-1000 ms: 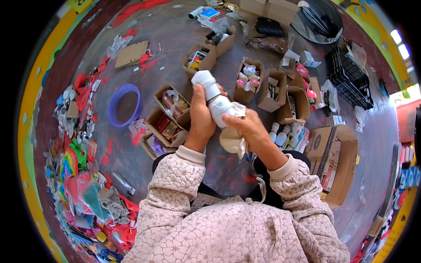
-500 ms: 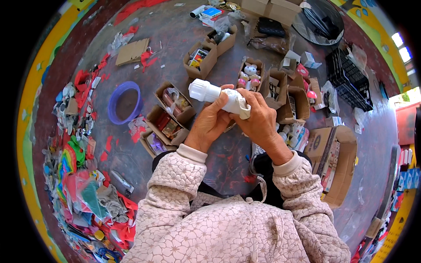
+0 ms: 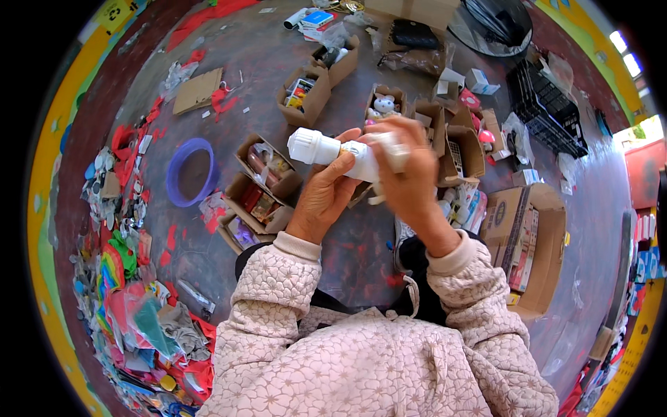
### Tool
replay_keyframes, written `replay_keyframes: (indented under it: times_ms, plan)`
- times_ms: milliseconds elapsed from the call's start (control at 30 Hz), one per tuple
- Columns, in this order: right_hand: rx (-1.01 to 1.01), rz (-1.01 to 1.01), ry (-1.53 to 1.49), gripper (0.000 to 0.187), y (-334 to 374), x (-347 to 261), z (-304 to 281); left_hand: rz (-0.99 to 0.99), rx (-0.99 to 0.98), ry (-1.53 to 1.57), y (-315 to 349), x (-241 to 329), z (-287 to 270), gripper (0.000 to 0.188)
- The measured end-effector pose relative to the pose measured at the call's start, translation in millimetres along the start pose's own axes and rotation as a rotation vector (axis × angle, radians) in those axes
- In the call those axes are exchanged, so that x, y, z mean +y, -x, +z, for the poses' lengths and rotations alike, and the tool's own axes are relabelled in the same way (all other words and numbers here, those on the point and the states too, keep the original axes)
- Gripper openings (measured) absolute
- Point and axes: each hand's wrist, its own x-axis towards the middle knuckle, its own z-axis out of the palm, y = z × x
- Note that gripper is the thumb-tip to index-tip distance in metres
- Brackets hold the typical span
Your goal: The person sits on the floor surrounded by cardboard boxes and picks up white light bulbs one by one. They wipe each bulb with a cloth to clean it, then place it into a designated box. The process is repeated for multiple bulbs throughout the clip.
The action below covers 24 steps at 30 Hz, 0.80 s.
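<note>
A white plastic bottle [image 3: 326,149] lies sideways in front of me, its white cap pointing left. My left hand [image 3: 325,196] grips it from below, around the body. My right hand [image 3: 406,174] is closed over the bottle's right end and looks blurred. Both arms wear a pale pink quilted jacket with sleeves reaching the wrists. The bottle's right end is hidden under my right fingers.
Several small open cardboard boxes [image 3: 265,182] of packaged items stand on the grey floor ahead. A purple basin [image 3: 190,174] sits to the left, a black crate [image 3: 545,111] at the upper right, a larger brown carton [image 3: 535,243] on the right, and a heap of colourful wrappers [image 3: 132,306] at lower left.
The bottle has turned from upright to lying sideways with its cap to the left. My right hand moved from below it up over its right end.
</note>
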Motion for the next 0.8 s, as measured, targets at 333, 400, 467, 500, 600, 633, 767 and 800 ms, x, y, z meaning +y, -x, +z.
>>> replay_keyframes:
  times_ms: [333,400,467,500,600,633,767,800]
  plan:
    - [-0.194,0.796,-0.118,0.040,-5.3,36.9,-16.9,-0.079,-0.091,0.274,-1.8,7.3,-3.9,0.066]
    - [-0.181,0.902,-0.319,0.043,-0.1,34.8,-13.1,-0.076,-0.119,0.311,-3.4,7.5,-5.2,0.061]
    - [-0.232,1.047,-0.475,0.046,2.5,28.6,-9.2,-0.044,-0.115,0.310,-4.3,6.6,-6.0,0.061]
    - [-0.334,1.087,-0.549,0.049,2.4,23.4,-9.0,-0.015,-0.097,0.290,-5.2,5.8,-6.4,0.063]
    - [-0.440,0.980,-0.786,0.042,8.6,3.2,-2.5,0.031,-0.094,0.191,-5.3,4.6,-10.8,0.061]
    - [-0.434,1.050,-0.837,0.040,11.6,7.8,0.4,0.039,-0.102,0.151,-5.0,4.7,-11.7,0.058]
    - [-0.300,1.116,-0.997,0.038,8.8,8.1,-0.2,0.033,-0.146,0.061,-3.1,6.4,-8.4,0.067]
    - [-0.276,1.128,-1.035,0.037,6.5,8.6,-2.4,0.010,-0.175,0.115,-1.0,7.2,-8.5,0.069]
